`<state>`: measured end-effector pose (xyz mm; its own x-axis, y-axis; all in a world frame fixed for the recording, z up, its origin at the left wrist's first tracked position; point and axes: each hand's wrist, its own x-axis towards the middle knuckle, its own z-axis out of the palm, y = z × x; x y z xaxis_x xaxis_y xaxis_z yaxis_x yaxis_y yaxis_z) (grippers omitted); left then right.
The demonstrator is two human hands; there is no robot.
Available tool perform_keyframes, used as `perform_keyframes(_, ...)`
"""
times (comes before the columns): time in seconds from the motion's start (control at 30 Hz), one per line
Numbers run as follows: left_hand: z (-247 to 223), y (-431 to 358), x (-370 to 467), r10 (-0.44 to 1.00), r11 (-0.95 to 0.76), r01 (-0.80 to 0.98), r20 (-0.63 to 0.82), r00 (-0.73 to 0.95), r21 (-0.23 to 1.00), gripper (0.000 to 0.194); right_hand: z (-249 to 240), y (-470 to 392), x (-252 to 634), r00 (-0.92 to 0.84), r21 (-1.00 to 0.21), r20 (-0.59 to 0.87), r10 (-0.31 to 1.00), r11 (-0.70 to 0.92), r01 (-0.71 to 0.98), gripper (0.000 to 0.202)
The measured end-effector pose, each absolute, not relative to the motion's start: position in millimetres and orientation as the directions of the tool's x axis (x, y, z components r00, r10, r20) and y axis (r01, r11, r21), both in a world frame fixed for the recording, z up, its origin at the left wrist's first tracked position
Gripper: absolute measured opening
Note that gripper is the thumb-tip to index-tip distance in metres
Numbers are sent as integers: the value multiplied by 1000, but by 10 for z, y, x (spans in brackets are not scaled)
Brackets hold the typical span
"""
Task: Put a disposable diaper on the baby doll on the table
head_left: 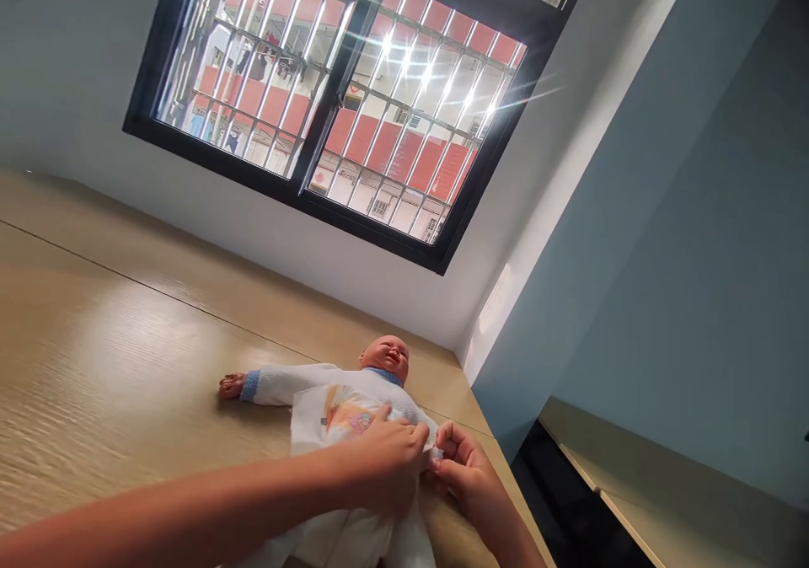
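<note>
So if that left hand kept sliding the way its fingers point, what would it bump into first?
Probably the right hand: the left hand, lying on the white printed diaper of the baby doll in white clothes, points at it, fingertips nearly touching. Depth is unclear.

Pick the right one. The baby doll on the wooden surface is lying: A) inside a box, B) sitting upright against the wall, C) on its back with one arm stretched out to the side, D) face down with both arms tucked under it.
C: the baby doll lies face up on the wooden surface, one sleeved arm stretched sideways, while the left hand and right hand work at the diaper on its middle.
</note>
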<state>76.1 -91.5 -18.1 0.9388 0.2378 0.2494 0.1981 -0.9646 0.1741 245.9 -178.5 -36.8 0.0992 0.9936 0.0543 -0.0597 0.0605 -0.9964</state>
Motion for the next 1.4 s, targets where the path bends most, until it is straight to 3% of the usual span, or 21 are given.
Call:
perform_keyframes(0.1,-164,-920,751,308,-921,227,236,921,316,50,-455,-1703,2388,147,-989,111,983,125,-85,39)
perform_keyframes(0.37,-330,-821,827,341,-850,171,272,900,499,109,-458,-1622,2016,271,-961,275,923,272,49,27)
perform_keyframes(0.53,-421,-767,892,354,-804,109,323,878,584,124,-418,-1596,1805,230,-946,309,923,324,-30,30)
perform_keyframes(0.67,-426,-773,887,363,-779,96,320,875,619,123,-475,-1544,1816,210,-942,327,921,337,-10,42)
perform_keyframes(0.87,-382,-803,810,373,-744,32,375,849,667,114,-502,-1622,1880,172,-935,353,920,339,103,39)
perform_keyframes(1.03,-328,-849,745,379,-797,86,383,842,597,76,-477,-1738,1961,184,-829,426,886,301,471,22)
perform_keyframes(1.13,-346,-839,756,384,-810,103,389,837,578,63,-503,-1732,2010,114,-709,517,849,350,612,26)
perform_keyframes(1.23,-374,-814,778,390,-811,98,406,827,577,63,-538,-1703,2051,13,-660,512,859,384,646,29)
perform_keyframes(1.4,-352,-826,773,383,-825,103,415,826,556,57,-482,-1741,2048,-9,-667,461,887,353,657,29)
